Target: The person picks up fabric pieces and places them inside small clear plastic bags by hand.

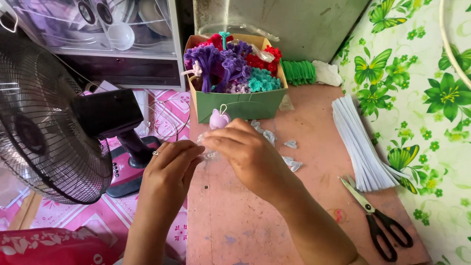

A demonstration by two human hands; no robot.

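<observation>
My left hand (169, 169) and my right hand (245, 152) meet over the near left part of a pinkish table (314, 206). Between their fingertips they pinch a small clear plastic wrapper (208, 154). A small lilac pipe-cleaner flower (219, 119) with a thin wire loop sticks up just above my right hand's fingers; whether it is held I cannot tell. A ring sits on my left hand. Behind the hands stands a green cardboard box (240, 105) packed with purple, red and teal pipe-cleaner flowers.
White pipe-cleaner strips (360, 142) lie stacked at right, black-handled scissors (378, 221) below them. Small white petal pieces (289, 154) are scattered on the table. Green pipe cleaners (299, 72) lie at the back. A black fan (44, 122) stands at left on a patterned floor.
</observation>
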